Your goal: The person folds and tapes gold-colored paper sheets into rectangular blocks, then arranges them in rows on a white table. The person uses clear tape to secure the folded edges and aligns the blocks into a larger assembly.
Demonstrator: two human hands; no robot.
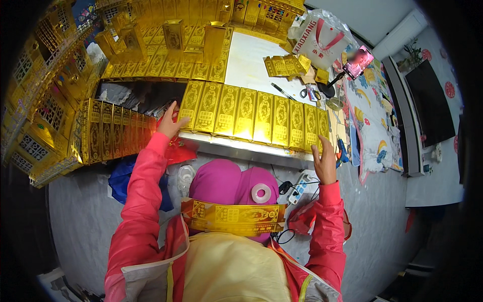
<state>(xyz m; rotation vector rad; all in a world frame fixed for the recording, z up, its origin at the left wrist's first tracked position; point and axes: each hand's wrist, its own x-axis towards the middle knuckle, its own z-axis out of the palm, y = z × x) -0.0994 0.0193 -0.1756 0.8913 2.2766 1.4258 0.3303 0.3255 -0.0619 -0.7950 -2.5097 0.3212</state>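
Note:
A row of shiny gold embossed paper boxes (264,118) stands side by side along the table's near edge. At its left end is my left hand (170,123), fingers spread, with the thumb at the first box. My right hand (325,162) is at the right end, fingers stretched out and close to the last box. Whether it touches is hard to tell. Across my lap lies a flat gold printed strip (234,219). A roll of clear tape (261,193) rests on my purple-clad thigh.
Larger gold box structures (45,116) stand at the left and back. On the table lie scissors (311,93), a black pen (283,91) and folded gold pieces (284,65). Beyond are a phone (358,62) on a stand and a white bag (320,43). A power strip (303,186) lies below.

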